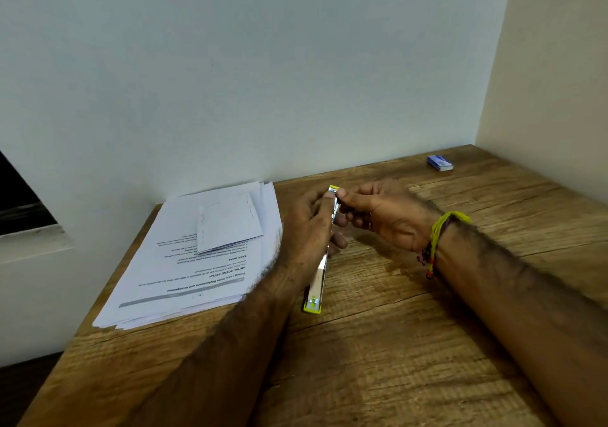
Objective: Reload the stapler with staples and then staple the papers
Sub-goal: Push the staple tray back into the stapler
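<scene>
A slim yellow-green and silver stapler [316, 287] is held at an angle over the wooden table [411, 328], its near end low and its far end raised. My left hand [307, 232] grips its middle from the left, thumb along the upper part. My right hand [381, 216] pinches the stapler's far tip between thumb and forefinger. A stack of printed papers [184, 275] lies on the table's left side, with a small folded sheet [228, 226] on top. A small blue staple box [440, 163] sits at the far right corner.
A pale wall runs behind the table and a beige wall stands on the right. A dark window opening and its sill are at the far left. The table's left edge drops to a dark floor.
</scene>
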